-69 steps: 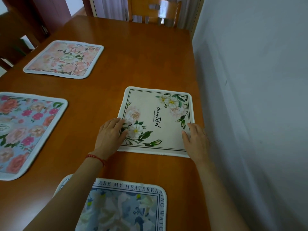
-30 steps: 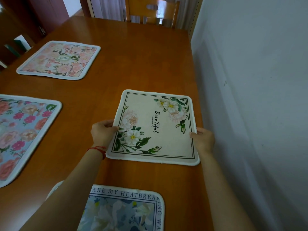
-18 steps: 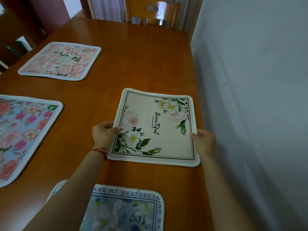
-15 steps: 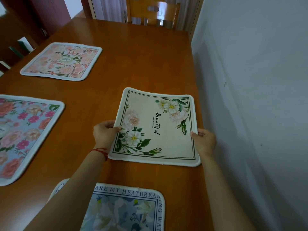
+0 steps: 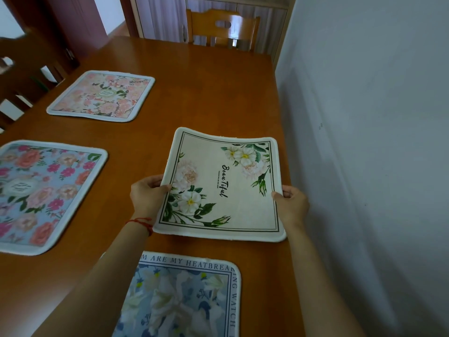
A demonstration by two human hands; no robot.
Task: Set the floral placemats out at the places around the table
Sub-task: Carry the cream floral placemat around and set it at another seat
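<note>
Wooden table (image 5: 213, 93) ran along a grey wall (image 5: 364, 142) on the right. Nearest, the blue lettered placemat (image 5: 184, 295) was cut off by the frame bottom. Left hand (image 5: 145, 195) and right hand (image 5: 292, 203) pinched the cream placemat (image 5: 226, 188) by its side edges; since 2.3 s ago, when flat palms pressed it down, it had lifted and bowed. Blue-pink placemat (image 5: 46, 193) and pink placemat (image 5: 102, 96) lay left, bare wood beyond up to the chair (image 5: 221, 27).
</note>
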